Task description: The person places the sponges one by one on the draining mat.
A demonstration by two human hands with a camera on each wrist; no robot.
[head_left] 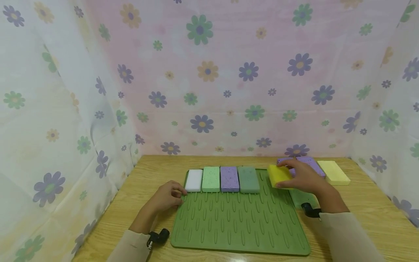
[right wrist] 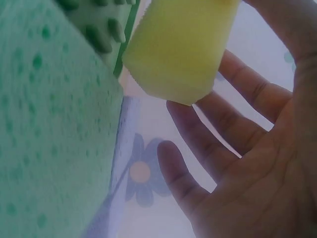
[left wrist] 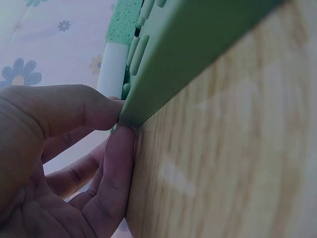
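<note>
My right hand (head_left: 307, 178) grips a yellow sponge (head_left: 277, 176) between thumb and fingertips, tilted over the right back part of the green ribbed mat (head_left: 235, 222). In the right wrist view the yellow sponge (right wrist: 183, 44) shows from below, with two fingers spread apart from it. My left hand (head_left: 165, 196) is at the mat's left edge; the left wrist view shows its thumb and a finger pinching the mat's edge (left wrist: 148, 94). Along the mat's back lie a white sponge (head_left: 194, 180), a light green sponge (head_left: 211, 179), a purple sponge (head_left: 229, 179) and a dark green sponge (head_left: 248, 179).
Right of the mat, a green sponge (head_left: 304, 199) lies partly beneath my right wrist. Behind that hand are purple sponges (head_left: 311, 165), partly hidden, and a pale yellow sponge (head_left: 334, 172). Flowered cloth (head_left: 229, 83) encloses the wooden table (head_left: 131, 182) at the back and sides.
</note>
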